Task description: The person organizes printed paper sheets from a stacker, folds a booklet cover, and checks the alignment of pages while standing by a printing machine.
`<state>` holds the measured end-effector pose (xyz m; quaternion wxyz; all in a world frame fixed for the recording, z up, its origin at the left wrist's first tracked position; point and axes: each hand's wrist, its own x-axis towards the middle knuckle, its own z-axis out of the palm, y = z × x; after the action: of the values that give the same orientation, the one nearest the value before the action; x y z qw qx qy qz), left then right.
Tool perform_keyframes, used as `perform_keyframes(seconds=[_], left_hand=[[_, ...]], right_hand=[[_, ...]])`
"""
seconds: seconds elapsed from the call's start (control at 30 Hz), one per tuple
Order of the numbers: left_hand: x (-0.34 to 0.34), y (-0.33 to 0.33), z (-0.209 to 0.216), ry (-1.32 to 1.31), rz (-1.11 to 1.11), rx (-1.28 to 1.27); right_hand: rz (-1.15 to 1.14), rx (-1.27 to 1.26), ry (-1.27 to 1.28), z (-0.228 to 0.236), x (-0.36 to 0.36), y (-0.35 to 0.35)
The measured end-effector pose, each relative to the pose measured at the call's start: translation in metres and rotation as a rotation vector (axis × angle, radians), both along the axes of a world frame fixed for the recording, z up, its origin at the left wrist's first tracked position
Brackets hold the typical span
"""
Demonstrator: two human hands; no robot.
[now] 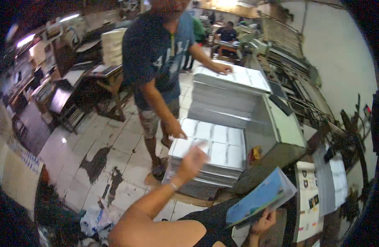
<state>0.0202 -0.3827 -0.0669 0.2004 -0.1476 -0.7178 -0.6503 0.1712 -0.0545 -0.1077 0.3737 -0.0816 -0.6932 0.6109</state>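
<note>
Left hand [193, 158] over near stack of white sheets [228, 154]; fingers blurred, cannot tell whether apart or pinched, or touching paper. Right hand [264, 222] clamped on lower edge of blue booklet [257, 195], held tilted, low and right of near stack. Co-worker [156, 53] stands across, blocking the far left side: one hand at near stack's left edge, close to wearer's left; other on taller rear stack [234, 76]. Pale green cabinet [284, 125] hems in stacks on right, dark flat object [281, 105] on top. Machinery [288, 78] beyond. White plastic heap [96, 218] on stained tiled floor [131, 154], lower left.
</note>
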Motion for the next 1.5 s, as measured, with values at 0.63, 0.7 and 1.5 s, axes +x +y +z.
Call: perform_keyframes(seconds=[0.63,0.7,1.5], left_hand=[[0.082,0.164,-0.050,-0.126,-0.763,-0.224],[0.074,0.169,-0.071,-0.067,-0.716,-0.233],[0.065,0.162,-0.072,-0.306,-0.820,-0.269]], right_hand=[[-0.174,0.138,-0.234,-0.005,0.043,-0.026],[-0.189,0.113,-0.224,-0.015,0.043,-0.022],[-0.178,0.125,-0.256,-0.008,0.044,-0.018]])
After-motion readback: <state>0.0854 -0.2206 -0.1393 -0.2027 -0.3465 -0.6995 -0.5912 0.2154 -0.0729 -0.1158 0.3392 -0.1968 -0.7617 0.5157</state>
